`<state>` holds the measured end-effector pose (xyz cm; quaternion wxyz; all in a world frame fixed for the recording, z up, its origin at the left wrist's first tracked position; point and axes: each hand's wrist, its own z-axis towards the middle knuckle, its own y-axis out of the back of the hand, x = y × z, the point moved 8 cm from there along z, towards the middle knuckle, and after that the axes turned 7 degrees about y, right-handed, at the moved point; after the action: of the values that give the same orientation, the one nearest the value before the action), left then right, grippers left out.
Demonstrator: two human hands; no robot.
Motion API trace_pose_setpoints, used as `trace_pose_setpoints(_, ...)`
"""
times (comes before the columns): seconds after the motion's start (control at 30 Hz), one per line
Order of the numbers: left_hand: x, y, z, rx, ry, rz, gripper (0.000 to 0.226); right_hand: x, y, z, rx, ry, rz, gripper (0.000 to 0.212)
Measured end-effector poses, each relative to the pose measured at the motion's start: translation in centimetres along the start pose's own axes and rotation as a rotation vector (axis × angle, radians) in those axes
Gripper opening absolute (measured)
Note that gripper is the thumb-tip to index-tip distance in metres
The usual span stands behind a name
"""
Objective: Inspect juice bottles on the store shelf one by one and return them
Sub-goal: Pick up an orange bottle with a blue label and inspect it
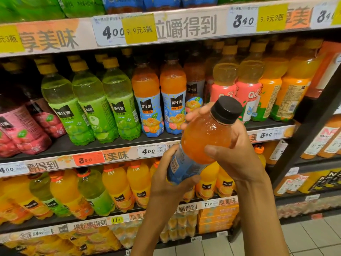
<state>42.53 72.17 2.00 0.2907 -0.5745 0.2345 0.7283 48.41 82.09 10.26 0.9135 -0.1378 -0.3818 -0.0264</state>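
Note:
An orange juice bottle [203,137] with a black cap and a blue label is held tilted in front of the shelf, cap up and to the right. My left hand [166,180] grips its lower labelled part from below. My right hand [234,154] wraps its upper orange part, thumb in front, fingers behind. On the middle shelf [114,145] behind it stand two matching blue-label orange bottles [147,100], with a gap to their right where a third stands further back.
Green grape bottles [88,106] and pink bottles [27,126] fill the shelf's left; yellow-orange bottles [273,84] stand at the right. Larger orange bottles [118,187] line the shelf below. A dark shelf upright [313,115] stands at right, tiled floor [310,237] below.

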Motion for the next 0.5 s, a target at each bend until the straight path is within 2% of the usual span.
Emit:
trace_pose_setpoints(0.2, 0.4, 0.3, 0.1, 0.030, 0.037, -0.071, 0.088, -0.3, 0.1, 0.1, -0.019, -0.048, -0.041, 0.058)
trace_pose_setpoints(0.33, 0.7, -0.3, -0.7, 0.155, 0.082, -0.116, 0.053, -1.0, 0.4, 0.1, -0.086, -0.091, 0.030, 0.070)
trace_pose_setpoints(0.4, 1.0, -0.5, -0.9, 0.173, 0.118, -0.130, 0.055, -1.5, 0.0, 0.1, -0.091, -0.099, 0.075, 0.076)
trace_pose_setpoints(0.5, 1.9, -0.7, -0.9, 0.165, 0.170, -0.131, 0.059, -1.8, -0.4, 0.1, -0.124, -0.102, 0.086, 0.070)
